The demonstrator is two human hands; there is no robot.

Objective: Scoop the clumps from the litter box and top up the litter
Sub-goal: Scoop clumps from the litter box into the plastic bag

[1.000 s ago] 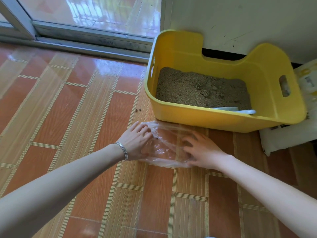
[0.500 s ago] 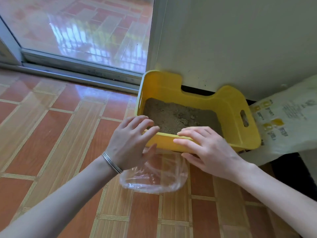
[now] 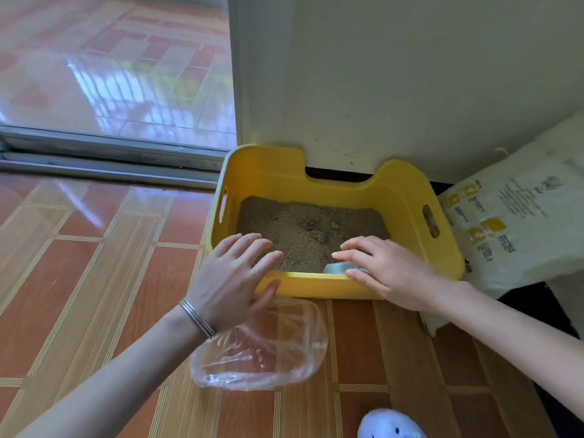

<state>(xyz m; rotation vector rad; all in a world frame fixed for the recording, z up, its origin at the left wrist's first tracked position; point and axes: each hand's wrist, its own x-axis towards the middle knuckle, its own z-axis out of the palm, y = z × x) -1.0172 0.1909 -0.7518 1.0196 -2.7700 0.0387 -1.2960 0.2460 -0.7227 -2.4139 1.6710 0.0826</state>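
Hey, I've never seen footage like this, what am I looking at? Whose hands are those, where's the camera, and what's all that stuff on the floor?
There is no machine here. A person wears a wide-angle camera on the head, so you look down along their own arms. The left hand, with a bracelet on its wrist, and the right hand are both spread open over the near edge of a yellow litter box. The box stands on the tiled floor by the wall. Neither hand holds anything. Inside the box lie brownish litter and, by the right hand, a pale scoop. A clear plastic bag lies on the floor in front of the box, and a white printed sack sits to its right.
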